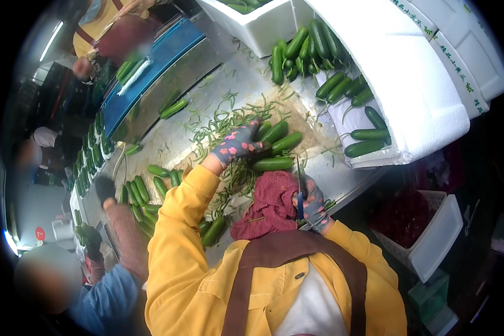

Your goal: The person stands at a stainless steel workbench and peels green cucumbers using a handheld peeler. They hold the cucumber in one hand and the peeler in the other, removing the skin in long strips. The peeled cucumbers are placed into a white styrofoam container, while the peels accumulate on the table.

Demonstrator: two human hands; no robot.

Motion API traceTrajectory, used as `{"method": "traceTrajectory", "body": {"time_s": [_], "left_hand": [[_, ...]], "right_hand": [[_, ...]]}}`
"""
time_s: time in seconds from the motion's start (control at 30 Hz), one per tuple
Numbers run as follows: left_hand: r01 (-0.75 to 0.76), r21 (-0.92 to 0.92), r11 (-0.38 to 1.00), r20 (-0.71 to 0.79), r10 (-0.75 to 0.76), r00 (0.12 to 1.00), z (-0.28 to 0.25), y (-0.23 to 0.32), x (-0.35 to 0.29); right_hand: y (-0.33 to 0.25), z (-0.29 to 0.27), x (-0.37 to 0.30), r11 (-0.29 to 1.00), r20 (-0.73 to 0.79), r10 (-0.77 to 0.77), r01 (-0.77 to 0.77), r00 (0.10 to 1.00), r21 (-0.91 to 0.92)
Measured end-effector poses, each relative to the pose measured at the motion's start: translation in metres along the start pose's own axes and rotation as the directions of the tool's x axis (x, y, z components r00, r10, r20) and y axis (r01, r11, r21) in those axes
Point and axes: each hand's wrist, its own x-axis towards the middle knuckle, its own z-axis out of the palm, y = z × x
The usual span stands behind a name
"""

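Observation:
My left hand [238, 144], in a grey glove with pink flowers, reaches over the metal table. Its fingers curl around the near ends of a few green cucumbers [285, 143]; the exact grip is partly hidden. One more cucumber [271, 164] lies crosswise just below them. Close to my body, my right hand [314, 208], in a matching glove, is closed around a blue-handled cutting tool [300, 204]. Its thin blade points up and away from me, near that cucumber's end. Left of this hand lies a crumpled dark red cloth [270, 204].
Cut green stems [221, 126] litter the metal table. A tipped white foam box [414, 95] with cucumbers at its opening stands right; another foam box [257, 28] is behind. Co-workers stand left, one beside a blue-edged conveyor [151, 73]. A white basket [431, 229] sits lower right.

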Motion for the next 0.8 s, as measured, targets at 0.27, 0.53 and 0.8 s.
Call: {"method": "traceTrajectory", "body": {"time_s": [0.27,0.53,0.8], "left_hand": [[-0.201,0.098,0.975,-0.416,0.224,0.881,0.009,-0.004,-0.014],[-0.239,0.342,0.909,-0.303,0.347,0.888,0.018,0.021,-0.058],[-0.209,0.501,0.840,-0.072,0.281,0.957,0.018,0.040,-0.049]], "right_hand": [[0.033,0.001,0.009,0.220,0.154,-0.665,0.388,0.731,-0.895],[0.012,0.002,0.007,0.621,0.060,-0.357,0.285,0.932,-0.730],[0.015,0.006,0.006,0.741,-0.046,-0.301,0.203,0.953,-0.641]]}}
